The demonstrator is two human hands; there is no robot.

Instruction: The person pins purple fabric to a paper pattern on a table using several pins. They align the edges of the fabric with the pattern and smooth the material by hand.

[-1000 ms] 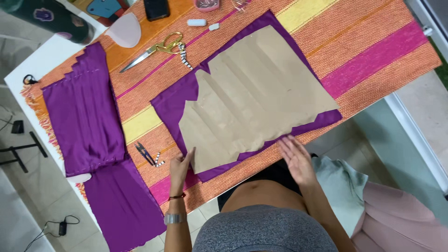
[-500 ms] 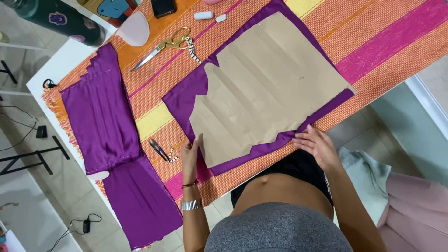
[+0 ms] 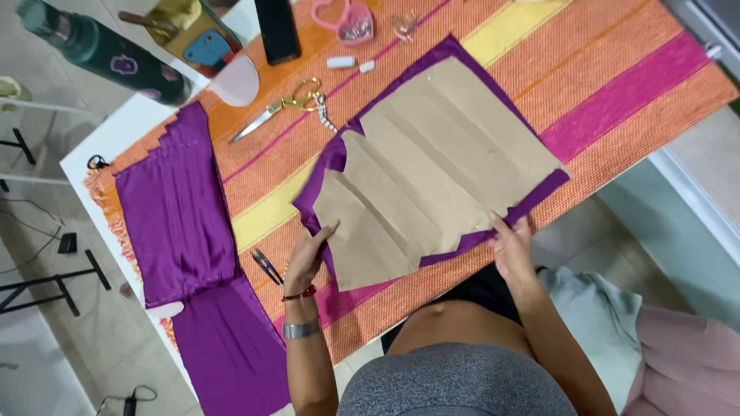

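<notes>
Left hand: my left hand (image 3: 307, 258) lies spread and flat, fingertips on the near left edge of the brown paper pattern (image 3: 432, 166), where the purple fabric (image 3: 333, 158) shows beneath it.
Right hand: my right hand (image 3: 510, 245) rests open, fingers stretched onto the near right edge of the same pattern; it pinches nothing.
Paper pattern: it lies flat and creased in long folds on the purple fabric, which peeks out as a thin border around it, widest at the left corner.
Surface: a woven cloth (image 3: 617, 115) striped in orange, pink and yellow covers the surface under everything.
Second fabric piece: another purple piece (image 3: 181, 223) lies well to the left, its lower part hanging over the near edge.
Snips: small thread snips (image 3: 264, 265) lie just beside my left hand, between the two fabric pieces.
Scissors: gold-handled scissors (image 3: 281, 109) lie beyond the pattern, near its far left corner.
Far edge: a black phone (image 3: 277, 29), a pink heart-shaped dish (image 3: 347, 18) and two bits of white chalk (image 3: 348, 63) sit apart from my hands.
Bottle: a dark green bottle (image 3: 100, 50) lies at the far left.
</notes>
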